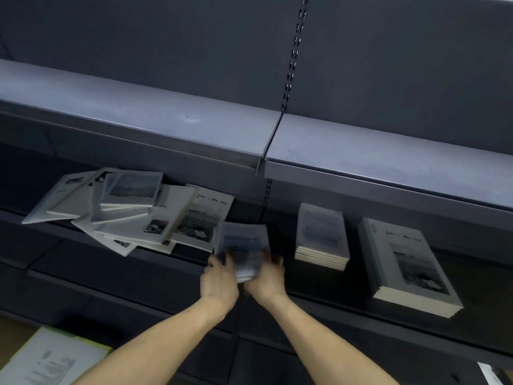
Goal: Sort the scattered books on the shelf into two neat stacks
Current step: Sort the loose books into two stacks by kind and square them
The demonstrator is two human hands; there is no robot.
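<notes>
— Two hands on one book: left hand (219, 284) and right hand (265, 279) each have their grip clamped on the near end of the small book (242, 245), blurred.

— Where is it?

— Over the shelf (319, 279), left of the small stack (322, 237); the loose heap (133, 209) lies farther left, the large stack (408, 265) on the stack's right.

— Advice?

— Probably carry it level, square its corners over the small stack, then release.

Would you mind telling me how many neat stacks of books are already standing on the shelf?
2: the stack of small books right of the hands, and the stack of large books further right. The books at left are a loose heap.
</notes>
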